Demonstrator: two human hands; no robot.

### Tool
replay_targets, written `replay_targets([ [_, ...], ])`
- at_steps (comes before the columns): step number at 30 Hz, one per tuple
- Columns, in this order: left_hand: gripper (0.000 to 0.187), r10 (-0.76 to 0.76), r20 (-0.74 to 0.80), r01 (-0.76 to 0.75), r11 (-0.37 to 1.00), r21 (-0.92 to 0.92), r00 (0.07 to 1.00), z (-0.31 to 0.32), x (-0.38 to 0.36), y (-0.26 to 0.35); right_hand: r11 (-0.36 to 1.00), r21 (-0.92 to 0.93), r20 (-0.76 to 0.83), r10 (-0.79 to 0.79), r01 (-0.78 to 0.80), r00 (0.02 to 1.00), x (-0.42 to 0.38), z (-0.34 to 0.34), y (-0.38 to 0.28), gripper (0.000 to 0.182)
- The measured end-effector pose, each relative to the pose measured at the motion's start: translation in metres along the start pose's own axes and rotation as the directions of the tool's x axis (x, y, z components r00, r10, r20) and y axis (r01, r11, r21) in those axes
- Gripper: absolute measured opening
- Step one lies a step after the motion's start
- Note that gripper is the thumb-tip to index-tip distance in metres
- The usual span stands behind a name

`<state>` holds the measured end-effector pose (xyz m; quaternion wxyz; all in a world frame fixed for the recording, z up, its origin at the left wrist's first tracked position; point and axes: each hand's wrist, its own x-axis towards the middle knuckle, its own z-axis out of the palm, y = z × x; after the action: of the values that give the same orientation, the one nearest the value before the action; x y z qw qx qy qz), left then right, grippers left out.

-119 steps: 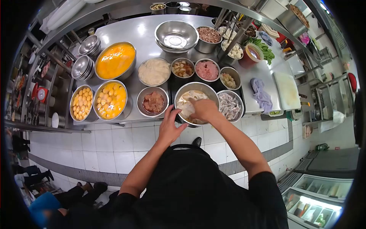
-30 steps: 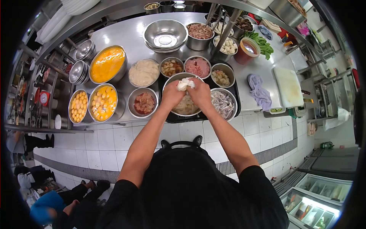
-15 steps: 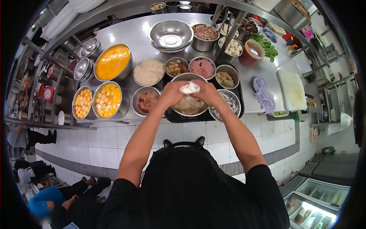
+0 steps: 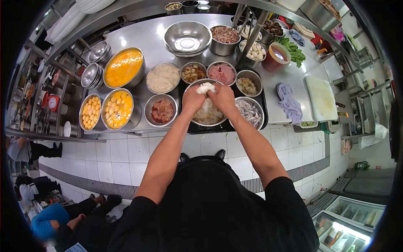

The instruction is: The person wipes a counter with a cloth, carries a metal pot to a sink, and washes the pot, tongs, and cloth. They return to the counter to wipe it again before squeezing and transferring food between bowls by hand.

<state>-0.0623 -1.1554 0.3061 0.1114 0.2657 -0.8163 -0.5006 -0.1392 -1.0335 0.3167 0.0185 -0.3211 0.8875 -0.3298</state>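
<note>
My left hand (image 4: 193,99) and my right hand (image 4: 222,98) are closed around a white, wrung-looking lump (image 4: 206,87) that bulges out above the fingers. More white material hangs between the hands. Beneath them is a steel bowl (image 4: 208,125) holding pale, translucent pieces (image 4: 208,115). A bowl of reddish meat (image 4: 162,111) is beside my left hand, and a bowl of greyish-white strips (image 4: 249,111) is beside my right. Just behind the hands are a bowl of pink minced meat (image 4: 221,73) and one of brownish pieces (image 4: 193,73).
Bowls of egg yolks (image 4: 119,109) and beaten egg (image 4: 124,68) stand at the left. Stacked colanders (image 4: 187,38) are at the back. A purple cloth (image 4: 289,103) and a white cutting board (image 4: 320,98) lie at the right. A shelf post (image 4: 253,38) rises behind. People are at lower left.
Both hands have drawn closer together and shifted slightly left. The white lump is squeezed smaller on top, with some now showing below between the hands.
</note>
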Motion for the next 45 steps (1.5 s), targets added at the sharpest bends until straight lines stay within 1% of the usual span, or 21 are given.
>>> replay_targets([
  [1, 0.03, 0.001, 0.0, -0.001, 1.0, 0.0, 1.0, 0.005, 0.003, -0.005, 1.0, 0.0, -0.001, 0.0, 0.0, 1.0, 0.0, 0.002, 0.002, 0.027],
  [3, 0.03, -0.076, 0.017, 0.078, 0.967, -0.241, 0.997, 0.017, 0.01, -0.02, 0.988, 0.125, -0.069, 0.105, -0.095, 0.992, -0.002, 0.007, 0.006, 0.027],
  [7, 0.027, -0.137, -0.029, 0.124, 0.953, -0.278, 0.99, 0.028, 0.011, -0.017, 0.98, 0.135, -0.097, 0.162, -0.149, 0.982, -0.005, 0.011, 0.005, 0.029],
  [12, 0.034, -0.132, -0.156, 0.152, 0.98, 0.125, 0.979, 0.02, 0.001, 0.008, 0.996, 0.024, -0.129, 0.085, -0.083, 0.988, -0.009, 0.014, 0.004, 0.028],
  [16, 0.038, -0.048, -0.143, 0.078, 0.974, 0.213, 0.989, 0.014, 0.003, -0.005, 0.998, -0.037, -0.057, 0.056, -0.058, 0.997, -0.016, 0.003, -0.002, 0.027],
  [19, 0.04, 0.029, -0.025, -0.025, 0.986, 0.168, 0.999, 0.011, 0.006, -0.033, 0.994, 0.088, -0.138, 0.074, -0.063, 0.988, -0.016, -0.004, 0.001, 0.027],
  [21, 0.041, 0.07, 0.071, -0.056, 0.982, -0.179, 0.995, -0.002, -0.002, -0.02, 0.904, 0.396, 0.026, 0.169, -0.165, 0.985, -0.004, -0.006, 0.011, 0.027],
  [22, 0.041, 0.073, 0.076, -0.059, 0.982, -0.179, 0.994, -0.003, -0.001, -0.017, 0.903, 0.395, 0.021, 0.173, -0.167, 0.985, 0.0, -0.005, 0.016, 0.027],
  [24, 0.042, 0.12, 0.045, -0.107, 0.969, -0.223, 0.992, -0.005, -0.002, -0.015, 0.58, 0.72, 0.315, 0.217, -0.381, 0.924, 0.001, -0.001, 0.022, 0.023],
  [26, 0.037, 0.092, 0.041, -0.076, 0.952, -0.296, 0.995, -0.001, -0.001, -0.01, 0.517, 0.771, 0.308, 0.207, -0.371, 0.929, 0.003, 0.0, 0.018, 0.022],
  [28, 0.03, -0.046, 0.108, 0.109, 0.697, -0.709, 0.993, 0.005, -0.001, -0.005, 0.449, 0.817, 0.304, 0.201, -0.363, 0.931, 0.001, 0.007, 0.016, 0.021],
  [30, 0.028, -0.127, 0.07, 0.14, 0.71, -0.691, 0.989, 0.012, -0.003, 0.003, 0.801, 0.575, 0.041, 0.175, -0.167, 0.984, 0.0, 0.017, 0.018, 0.026],
  [31, 0.026, -0.209, 0.031, 0.175, 0.718, -0.674, 0.977, 0.014, -0.005, 0.003, 0.801, 0.574, 0.045, 0.176, -0.17, 0.983, -0.005, 0.013, 0.011, 0.026],
  [33, 0.026, -0.245, 0.048, 0.232, 0.806, -0.544, 0.968, 0.014, -0.009, 0.003, 0.992, 0.11, 0.007, 0.061, -0.062, 0.998, -0.016, -0.005, -0.012, 0.024],
  [34, 0.026, -0.278, 0.062, 0.279, 0.874, -0.398, 0.959, 0.014, -0.011, 0.005, 0.992, 0.11, 0.003, 0.061, -0.061, 0.998, -0.017, -0.003, -0.009, 0.024],
  [35, 0.038, -0.163, 0.157, 0.184, 0.975, -0.126, 0.974, 0.001, -0.017, 0.011, 0.999, 0.001, 0.137, 0.032, -0.033, 0.99, -0.021, 0.001, -0.001, 0.024],
  [36, 0.038, -0.164, 0.159, 0.185, 0.975, -0.125, 0.973, -0.005, -0.024, 0.014, 0.995, -0.102, 0.271, 0.018, 0.01, 0.962, -0.024, 0.006, 0.007, 0.023],
  [37, 0.043, -0.05, 0.248, 0.027, 0.995, 0.098, 0.967, -0.01, -0.03, 0.016, 0.975, -0.216, 0.418, 0.04, 0.056, 0.908, -0.023, 0.003, 0.007, 0.027],
  [38, 0.049, 0.04, 0.353, -0.153, 0.943, 0.296, 0.935, -0.015, -0.033, 0.016, 0.975, -0.214, 0.419, 0.036, 0.06, 0.907, -0.019, -0.003, 0.009, 0.027],
  [40, 0.052, 0.032, 0.382, -0.175, 0.922, 0.346, 0.923, -0.025, -0.034, 0.012, 0.953, -0.24, 0.57, -0.018, 0.187, 0.821, -0.009, -0.019, 0.008, 0.03],
  [45, 0.041, 0.124, 0.281, -0.228, 0.899, 0.373, 0.952, -0.035, -0.042, 0.008, 0.916, -0.361, 0.437, -0.001, 0.176, 0.899, 0.016, 0.025, 0.018, 0.03],
])
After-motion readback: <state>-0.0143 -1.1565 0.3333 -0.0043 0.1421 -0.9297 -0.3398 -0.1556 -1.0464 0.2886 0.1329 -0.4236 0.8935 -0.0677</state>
